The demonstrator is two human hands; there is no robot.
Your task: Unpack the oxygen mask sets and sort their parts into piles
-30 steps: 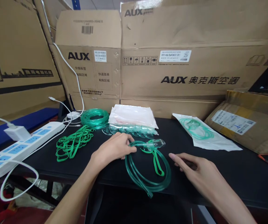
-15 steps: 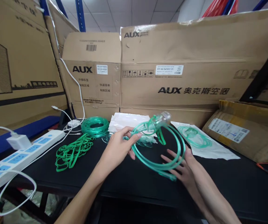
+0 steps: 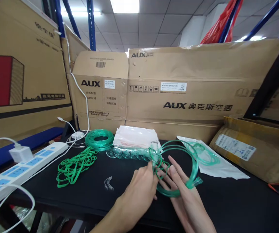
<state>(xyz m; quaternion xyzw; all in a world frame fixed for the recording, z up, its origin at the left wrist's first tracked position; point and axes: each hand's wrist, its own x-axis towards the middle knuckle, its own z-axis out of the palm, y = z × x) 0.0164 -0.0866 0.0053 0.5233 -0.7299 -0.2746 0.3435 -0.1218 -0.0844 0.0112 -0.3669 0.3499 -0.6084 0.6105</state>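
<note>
A clear-green oxygen mask (image 3: 156, 156) with a green strap hangs in front of me, its green tubing (image 3: 194, 161) gathered into a loose coil. My left hand (image 3: 143, 183) is closed on the mask's lower part, fingertips pressed near the strap. Around the lower side of the coil, my right hand (image 3: 184, 189) cradles the tubing, its fingers long and partly spread beside the strap. A tubing end with a connector (image 3: 197, 182) sticks out to the right. Just behind the mask, a row of nested clear-green masks (image 3: 129, 153) lies on the black table (image 3: 88, 197).
On the left lie a tubing coil (image 3: 99, 139), a heap of green elastic straps (image 3: 77, 166) and a white power strip (image 3: 25, 170). Small clear strips (image 3: 109, 183) lie in front. White bags (image 3: 135, 136), a bagged mask set (image 3: 207, 154) and a taped carton (image 3: 246, 150) stand farther back.
The mask and coil have come lower and nearer. My left hand has moved right, from the coil's left side to the mask. My view has tilted up slightly, and the small clear strips now show.
</note>
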